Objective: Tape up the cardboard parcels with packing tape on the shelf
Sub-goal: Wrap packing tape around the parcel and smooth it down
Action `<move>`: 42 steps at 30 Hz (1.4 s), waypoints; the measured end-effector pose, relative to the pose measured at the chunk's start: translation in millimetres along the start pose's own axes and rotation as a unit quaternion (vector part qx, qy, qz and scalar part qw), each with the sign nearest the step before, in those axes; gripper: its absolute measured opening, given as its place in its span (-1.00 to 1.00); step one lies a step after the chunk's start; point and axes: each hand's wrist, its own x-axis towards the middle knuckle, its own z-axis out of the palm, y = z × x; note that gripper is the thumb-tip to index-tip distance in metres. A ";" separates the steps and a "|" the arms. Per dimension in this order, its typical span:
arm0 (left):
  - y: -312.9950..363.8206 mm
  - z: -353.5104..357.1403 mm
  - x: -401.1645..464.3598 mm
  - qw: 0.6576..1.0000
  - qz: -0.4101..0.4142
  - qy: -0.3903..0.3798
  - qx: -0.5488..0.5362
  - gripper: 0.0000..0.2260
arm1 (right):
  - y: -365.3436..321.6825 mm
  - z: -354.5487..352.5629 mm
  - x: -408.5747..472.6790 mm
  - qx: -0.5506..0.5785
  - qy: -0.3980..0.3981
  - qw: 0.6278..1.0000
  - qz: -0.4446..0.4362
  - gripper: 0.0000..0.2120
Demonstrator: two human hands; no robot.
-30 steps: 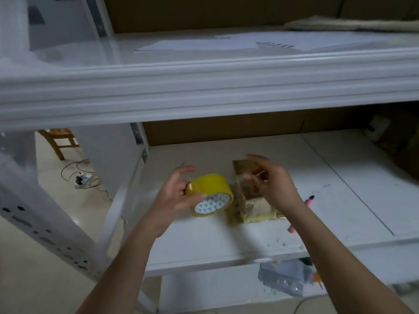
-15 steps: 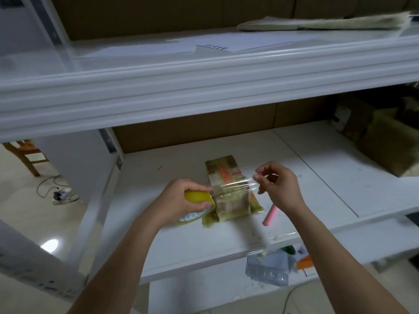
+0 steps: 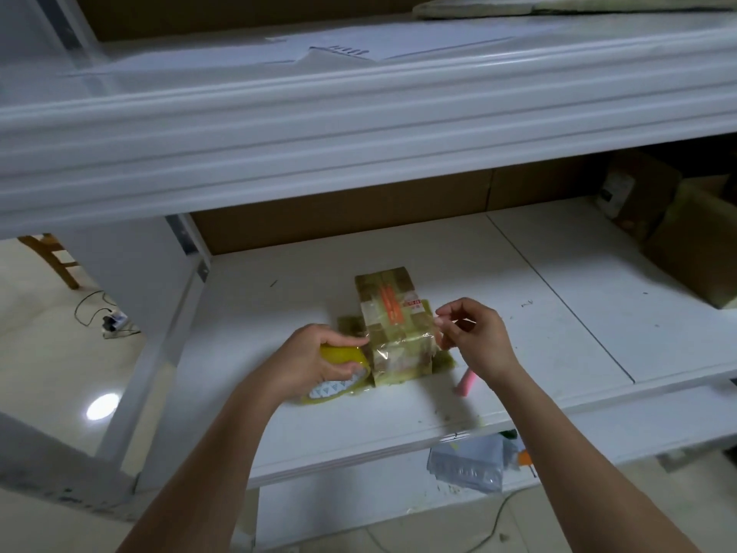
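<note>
One parcel [image 3: 393,333] lies on the white shelf [image 3: 558,313], near its front edge. Two hands work at it. The left hand [image 3: 319,361] grips one yellow tape roll [image 3: 339,373] just left of the parcel. The right hand [image 3: 474,337] pinches the free end of one clear tape strip [image 3: 399,339], stretched across the parcel's near end. One pink marker [image 3: 464,383] lies under the right wrist. Two cardboard boxes [image 3: 686,233] sit far right.
</note>
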 end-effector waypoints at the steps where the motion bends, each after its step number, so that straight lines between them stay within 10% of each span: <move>1: -0.9 2.7 0.4 1.000 -0.009 0.000 -0.022 -0.69 | 2.4 0.6 -0.6 0.016 -0.006 1.000 0.007 -0.96; 21: -6.6 17.4 -1.2 0.995 -0.038 0.025 -0.091 -0.68 | 7.5 9.3 -28.2 -0.004 0.078 0.996 -0.035 -0.76; 25: -7.2 17.8 -2.1 0.994 -0.034 0.029 -0.100 -0.68 | 6.4 25.5 -57.7 0.046 -0.111 0.993 -0.015 -0.48; 30: -8.2 18.3 -1.0 0.994 -0.041 0.027 -0.097 -0.68 | 7.8 19.5 -52.2 0.054 -0.131 0.990 0.011 -0.30; 42: -10.4 11.2 -4.0 0.991 -0.030 0.011 -0.128 -0.81 | -18.0 41.6 -31.6 -0.130 -0.049 0.980 -0.141 -0.58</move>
